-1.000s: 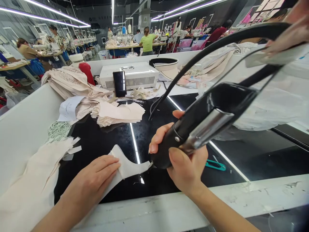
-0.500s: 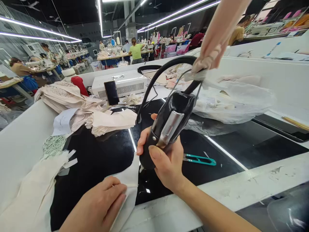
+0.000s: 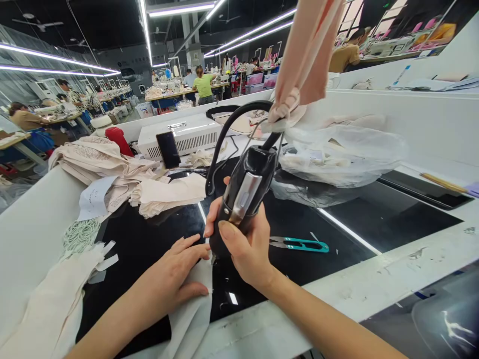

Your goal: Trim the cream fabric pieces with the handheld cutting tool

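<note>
The glossy black worktop (image 3: 157,239) carried stacks of folded cream fabric (image 3: 112,169) at its far left and a flat cream fabric piece (image 3: 192,309) at its near edge. The right hand (image 3: 245,247) was clenched around a black handheld tool with a chrome plate (image 3: 243,192), its tip lowered onto that piece. The left hand (image 3: 175,274) lay open, pressing the piece flat, while teal thread snips (image 3: 299,244) lay just beside the right hand.

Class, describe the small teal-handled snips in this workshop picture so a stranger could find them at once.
Start at the glossy black worktop with the white front edge. Just right of the right hand, which grips a black corded tool, lie the snips, flat on the black surface. Their teal handle is the only bright colour among cream fabric pieces.
</note>
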The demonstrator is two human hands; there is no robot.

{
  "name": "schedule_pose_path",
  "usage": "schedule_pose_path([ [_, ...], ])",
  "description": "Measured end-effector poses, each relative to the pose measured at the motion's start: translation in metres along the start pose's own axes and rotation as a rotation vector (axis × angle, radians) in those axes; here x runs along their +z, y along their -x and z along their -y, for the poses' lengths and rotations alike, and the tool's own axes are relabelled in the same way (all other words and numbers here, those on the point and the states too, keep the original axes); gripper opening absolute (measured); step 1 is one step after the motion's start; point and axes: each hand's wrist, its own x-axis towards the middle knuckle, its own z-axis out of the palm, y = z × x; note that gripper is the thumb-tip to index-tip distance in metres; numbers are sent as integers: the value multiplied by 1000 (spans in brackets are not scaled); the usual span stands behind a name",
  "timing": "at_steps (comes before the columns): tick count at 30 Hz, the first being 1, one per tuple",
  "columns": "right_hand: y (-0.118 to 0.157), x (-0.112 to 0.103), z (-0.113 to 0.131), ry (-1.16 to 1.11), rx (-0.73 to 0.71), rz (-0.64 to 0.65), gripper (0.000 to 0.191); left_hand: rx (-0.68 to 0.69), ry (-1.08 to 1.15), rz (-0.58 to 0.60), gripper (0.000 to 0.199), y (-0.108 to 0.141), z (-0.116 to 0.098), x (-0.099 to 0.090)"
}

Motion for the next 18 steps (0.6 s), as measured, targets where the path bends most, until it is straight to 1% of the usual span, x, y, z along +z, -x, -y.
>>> schedule_pose_path([
  [3,0,1,0,15,5,7,27,-17,-9,30,41,-1,1,0],
  [6,-1,2,0,39,-1,9,27,-21,-30,26,41,1,3,2],
  [9,-1,3,0,36,-2,11,30,-47,-54,33,41,5,4,4],
  [12,-2,4,-1,27,8,6,33,-70,-70,15,44,11,5,6],
  [14,-2,5,0,24,8,7,33,-72,-84,5,47,13,5,7],
  [18,-2,6,0,35,-10,17,32,-60,-122,23,47,14,4,6],
])
